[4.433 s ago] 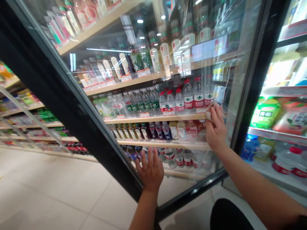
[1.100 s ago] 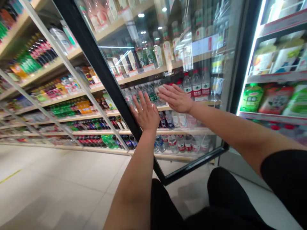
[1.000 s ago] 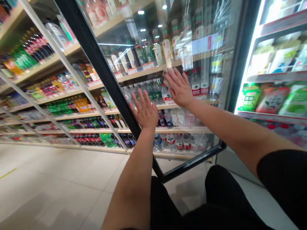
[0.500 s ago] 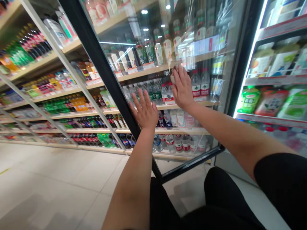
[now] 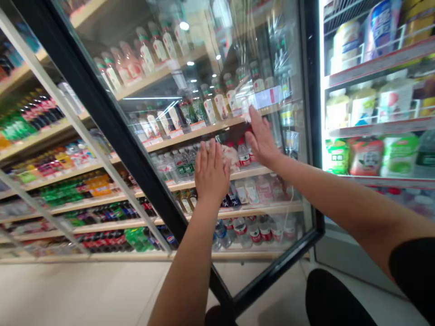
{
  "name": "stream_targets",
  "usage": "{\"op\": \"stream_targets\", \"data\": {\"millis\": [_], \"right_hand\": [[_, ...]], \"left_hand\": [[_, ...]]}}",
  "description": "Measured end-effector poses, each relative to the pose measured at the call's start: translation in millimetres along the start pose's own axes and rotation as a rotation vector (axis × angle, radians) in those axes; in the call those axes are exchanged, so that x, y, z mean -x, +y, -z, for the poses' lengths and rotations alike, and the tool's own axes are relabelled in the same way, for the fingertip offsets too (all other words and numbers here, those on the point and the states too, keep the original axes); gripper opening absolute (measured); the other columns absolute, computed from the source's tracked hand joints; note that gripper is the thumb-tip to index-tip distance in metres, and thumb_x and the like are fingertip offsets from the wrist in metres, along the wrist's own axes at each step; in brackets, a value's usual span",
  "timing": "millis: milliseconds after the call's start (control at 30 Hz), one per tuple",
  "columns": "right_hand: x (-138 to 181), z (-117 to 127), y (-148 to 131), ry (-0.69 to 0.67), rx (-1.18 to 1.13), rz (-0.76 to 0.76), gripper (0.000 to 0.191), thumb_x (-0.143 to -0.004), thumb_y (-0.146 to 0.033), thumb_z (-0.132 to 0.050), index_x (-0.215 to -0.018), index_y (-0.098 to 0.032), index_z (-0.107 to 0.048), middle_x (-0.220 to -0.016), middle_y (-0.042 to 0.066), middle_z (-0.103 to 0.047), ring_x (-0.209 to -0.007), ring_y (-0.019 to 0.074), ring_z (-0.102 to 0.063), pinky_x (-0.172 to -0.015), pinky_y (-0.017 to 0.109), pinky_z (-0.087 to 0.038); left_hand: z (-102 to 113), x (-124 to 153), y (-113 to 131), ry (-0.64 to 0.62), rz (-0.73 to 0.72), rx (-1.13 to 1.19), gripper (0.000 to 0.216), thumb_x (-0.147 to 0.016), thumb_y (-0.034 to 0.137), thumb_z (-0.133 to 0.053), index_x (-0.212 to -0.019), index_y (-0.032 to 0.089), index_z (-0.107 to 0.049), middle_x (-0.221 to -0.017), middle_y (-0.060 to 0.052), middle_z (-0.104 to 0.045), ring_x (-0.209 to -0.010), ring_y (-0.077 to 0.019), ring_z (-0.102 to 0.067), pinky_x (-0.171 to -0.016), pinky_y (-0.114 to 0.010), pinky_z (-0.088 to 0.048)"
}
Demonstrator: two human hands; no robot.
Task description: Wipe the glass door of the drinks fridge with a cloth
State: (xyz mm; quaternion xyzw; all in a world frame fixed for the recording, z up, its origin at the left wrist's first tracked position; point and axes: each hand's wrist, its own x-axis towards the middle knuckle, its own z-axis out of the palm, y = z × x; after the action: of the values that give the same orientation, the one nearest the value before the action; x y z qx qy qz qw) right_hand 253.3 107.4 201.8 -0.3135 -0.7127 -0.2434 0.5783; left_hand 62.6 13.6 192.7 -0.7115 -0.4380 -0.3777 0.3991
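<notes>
I face the open glass door [image 5: 176,50] of a drinks fridge, framed in black [image 5: 102,117]. My left hand [image 5: 211,174] lies flat on the glass near the door's middle, fingers together and stretched upward, holding nothing. To its upper right, my right hand [image 5: 261,138] also lies flat on the glass. A small pale cloth [image 5: 246,118] is pinned under its fingertips, and only its edge shows. Through the glass I see shelves of water bottles [image 5: 243,156] and other drinks.
The lit fridge interior [image 5: 374,127] with bottles and cartons stands open on the right. Long open shelves of soft drinks [image 5: 68,181] run along the left behind the door. Pale tiled floor [image 5: 68,294] lies below. My dark-clad knee [image 5: 326,299] is at the bottom right.
The view has tilted and shifted left. My right hand stays pressed on the glass with the cloth, a little higher on the door. My left hand's fingers have closed together.
</notes>
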Motion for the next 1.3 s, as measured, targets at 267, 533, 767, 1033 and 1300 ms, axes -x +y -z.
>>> {"op": "stream_targets", "data": {"millis": [267,533,767,1033,1300], "right_hand": [[41.5,-19.7,84.8,0.063,0.260,-0.046,0.064,-0.101,-0.051,-0.018,-0.158,-0.023,-0.008,-0.162,0.007,-0.028,-0.152,0.0237,-0.019,-0.120,0.051,-0.022],[38.7,-20.3,77.8,0.086,0.275,-0.033,0.062,-0.102,-0.044,-0.025,-0.158,-0.022,-0.011,-0.162,0.007,-0.030,-0.152,0.0223,-0.020,-0.121,0.047,-0.021],[40.6,-21.5,81.0,0.122,0.278,-0.020,0.061,-0.102,-0.043,-0.028,-0.158,-0.022,-0.014,-0.160,0.006,-0.033,-0.152,0.0211,-0.021,-0.122,0.046,-0.021],[40.6,-20.4,80.3,0.119,0.255,-0.027,0.061,-0.101,-0.042,-0.029,-0.158,-0.022,-0.015,-0.161,0.006,-0.032,-0.152,0.0205,-0.018,-0.123,0.045,-0.019],[41.7,-18.4,79.4,0.094,0.252,-0.043,0.062,-0.101,-0.043,-0.027,-0.158,-0.023,-0.013,-0.162,0.005,-0.029,-0.153,0.0195,-0.014,-0.123,0.045,-0.019]], "left_hand": [[-35.3,19.7,23.7,0.244,-0.048,-0.173,0.046,-0.096,0.017,-0.045,-0.141,0.023,-0.049,-0.151,-0.009,-0.044,-0.141,-0.0263,-0.039,-0.114,-0.046,-0.033],[-58.1,26.7,41.3,0.162,0.064,-0.085,0.061,-0.088,0.010,-0.051,-0.146,0.027,-0.042,-0.147,-0.011,-0.050,-0.149,-0.0373,0.006,-0.106,-0.084,0.001],[-54.2,-31.1,42.3,0.251,-0.139,0.030,0.063,-0.090,0.008,-0.046,-0.150,0.025,-0.036,-0.161,-0.009,-0.026,-0.150,-0.0310,0.005,-0.121,-0.063,-0.016],[-79.6,-49.2,64.2,0.180,-0.056,0.004,0.058,-0.094,0.012,-0.039,-0.151,0.008,-0.027,-0.157,-0.021,-0.029,-0.150,-0.0304,-0.007,-0.122,-0.060,-0.016],[-67.7,-54.5,50.4,0.184,-0.198,0.017,0.055,-0.096,0.010,-0.034,-0.151,0.015,-0.032,-0.157,-0.014,-0.033,-0.151,-0.0254,-0.008,-0.121,-0.049,-0.028]]}}
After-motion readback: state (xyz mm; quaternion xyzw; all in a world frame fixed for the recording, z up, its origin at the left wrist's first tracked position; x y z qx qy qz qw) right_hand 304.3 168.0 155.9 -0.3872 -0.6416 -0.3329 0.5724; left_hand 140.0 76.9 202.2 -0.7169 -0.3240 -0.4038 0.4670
